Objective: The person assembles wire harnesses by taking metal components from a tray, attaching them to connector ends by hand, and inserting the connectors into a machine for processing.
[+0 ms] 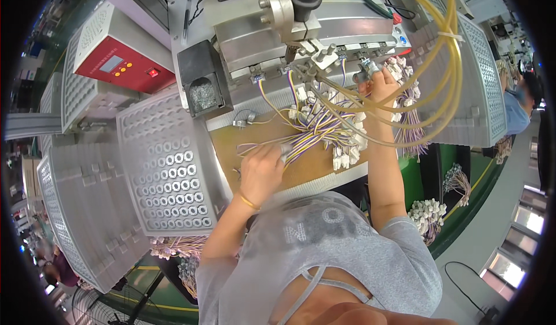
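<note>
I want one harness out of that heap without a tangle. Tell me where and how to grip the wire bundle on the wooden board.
Probably grip the wire bundle by its striped wire run, not its white connectors, coming from the near left side, where the left hand already pinches wires. The strands fan out loose and flat toward that edge, while the far right end lies under yellow hoses near the right hand.

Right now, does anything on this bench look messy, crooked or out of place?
Mostly the wire harnesses: they lie in a tangled heap across the brown board between the left hand and right hand. More bundles hang off the bench edge. Nothing looks spilled or broken.
</note>
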Action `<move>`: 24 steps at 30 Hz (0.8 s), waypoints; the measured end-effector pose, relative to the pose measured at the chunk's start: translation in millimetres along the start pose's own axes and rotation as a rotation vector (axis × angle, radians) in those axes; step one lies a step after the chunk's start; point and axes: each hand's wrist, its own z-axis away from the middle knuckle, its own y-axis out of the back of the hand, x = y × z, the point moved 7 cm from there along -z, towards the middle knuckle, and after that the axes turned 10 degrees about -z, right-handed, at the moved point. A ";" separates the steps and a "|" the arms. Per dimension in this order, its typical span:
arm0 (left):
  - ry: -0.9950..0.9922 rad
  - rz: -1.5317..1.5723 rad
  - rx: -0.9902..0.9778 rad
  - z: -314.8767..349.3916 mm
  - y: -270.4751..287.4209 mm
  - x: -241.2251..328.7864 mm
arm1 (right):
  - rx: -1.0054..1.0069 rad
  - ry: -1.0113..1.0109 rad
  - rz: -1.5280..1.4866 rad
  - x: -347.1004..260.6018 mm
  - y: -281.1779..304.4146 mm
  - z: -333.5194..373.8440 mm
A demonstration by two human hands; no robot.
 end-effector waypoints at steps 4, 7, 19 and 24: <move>0.220 0.321 -0.296 22.9 -8.2 -17.9 | 0.035 -0.069 -0.156 9.2 -10.8 -0.4; 0.239 0.275 -0.350 27.7 -8.4 -20.9 | 0.069 -0.101 -0.260 12.3 -10.9 -9.6; 0.424 0.261 0.006 42.6 65.2 -47.7 | -0.255 0.235 0.574 -37.7 -11.9 75.0; 0.205 0.151 0.146 39.6 88.2 -32.0 | -0.961 0.412 0.508 -19.0 -115.0 155.7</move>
